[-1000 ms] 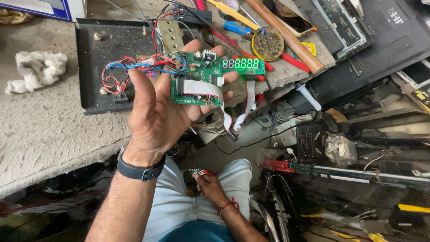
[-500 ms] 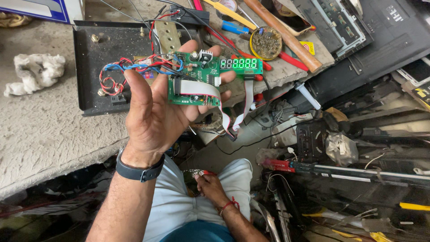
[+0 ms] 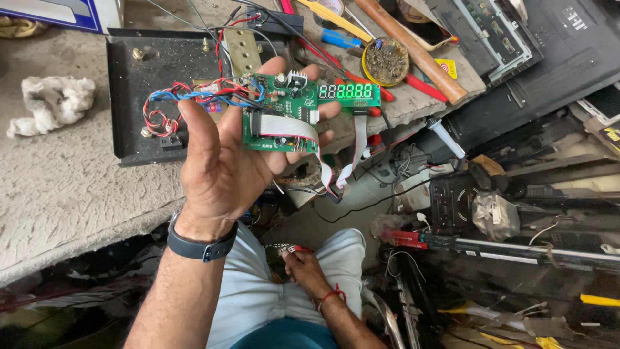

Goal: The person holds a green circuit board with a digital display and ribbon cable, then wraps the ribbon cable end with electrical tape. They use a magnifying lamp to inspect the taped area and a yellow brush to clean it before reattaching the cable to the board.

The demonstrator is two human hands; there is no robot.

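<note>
Fingers (image 3: 303, 74) of left hand (image 3: 226, 161) curled loosely behind green circuit board (image 3: 281, 119), thumb across its near-left edge; board held flat, component side up, above the near edge of black metal base plate (image 3: 139, 97). Dark band (image 3: 200, 245) on that wrist. Right hand (image 3: 303, 268) low in the lap, well below the board, fingers closed around a small red-and-white item (image 3: 294, 248); kind not readable.

Board: rectangular, glossy green, white connector, small capacitors. Narrow green display strip (image 3: 349, 92) joined at its right, row of lit digits. Grey flat ribbon cable (image 3: 310, 139) looping off the board's lower edge, red-striped. Twisted red, blue and white wires (image 3: 174, 106) running left from the board to the base plate.

Left of the board: base plate matte, dusty, lying on rough grey concrete bench (image 3: 64, 187); crumpled white rag (image 3: 55, 103) further left. Blue-and-white box (image 3: 58, 11) at far upper left, flat, glossy.

Above-right of the board: round yellow tin (image 3: 385, 61) holding dark bits; wooden tool handle (image 3: 413, 48) lying diagonal; small yellow square label (image 3: 445, 68) with red mark just right of the handle; red-handled pliers (image 3: 413, 84). Right of the board: black plastic electronics casings (image 3: 549, 58), piled.
</note>
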